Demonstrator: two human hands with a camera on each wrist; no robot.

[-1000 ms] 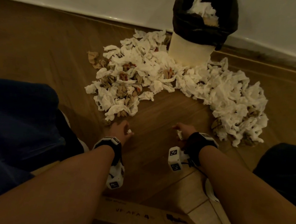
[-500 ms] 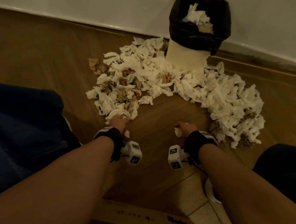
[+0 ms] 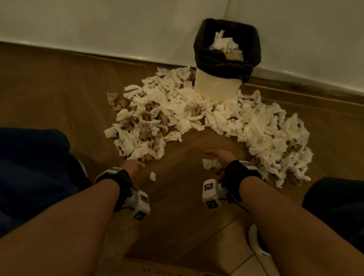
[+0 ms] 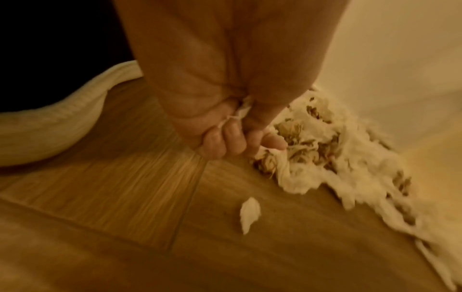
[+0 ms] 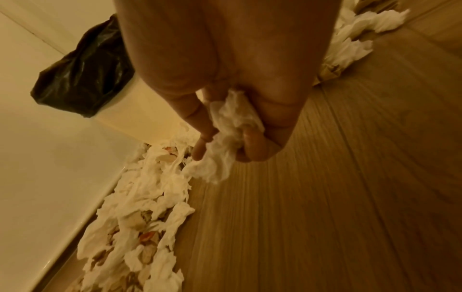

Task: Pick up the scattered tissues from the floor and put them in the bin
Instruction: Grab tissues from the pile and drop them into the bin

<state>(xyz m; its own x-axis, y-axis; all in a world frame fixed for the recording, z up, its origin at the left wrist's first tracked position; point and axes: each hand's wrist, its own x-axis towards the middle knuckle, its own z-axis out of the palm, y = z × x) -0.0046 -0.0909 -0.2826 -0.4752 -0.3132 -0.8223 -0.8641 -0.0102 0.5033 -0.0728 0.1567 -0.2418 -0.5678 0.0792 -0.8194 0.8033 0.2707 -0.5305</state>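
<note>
A white bin (image 3: 216, 87) with a black liner (image 3: 227, 46) stands against the wall, with tissues inside it. Crumpled white and stained tissues (image 3: 156, 112) lie in a wide heap on the wooden floor around its base. My left hand (image 3: 133, 166) (image 4: 232, 138) is at the heap's near edge, fingers curled round a bit of tissue (image 4: 240, 112). A small white scrap (image 3: 152, 176) (image 4: 248, 213) lies on the floor just right of it. My right hand (image 3: 216, 159) (image 5: 235, 142) grips a crumpled white tissue (image 3: 211, 164) (image 5: 225, 156) above the floor.
More tissues (image 3: 275, 138) are piled to the right of the bin. My dark-clothed knees (image 3: 17, 161) flank the floor on both sides. A cardboard box edge (image 3: 173, 274) lies near me at the bottom. A white baseboard (image 3: 73, 47) runs along the wall.
The view has tilted up, so the bin shows lower in frame. My left hand dropped back from the heap; a small scrap now lies loose beside it. My right hand shows more tissue.
</note>
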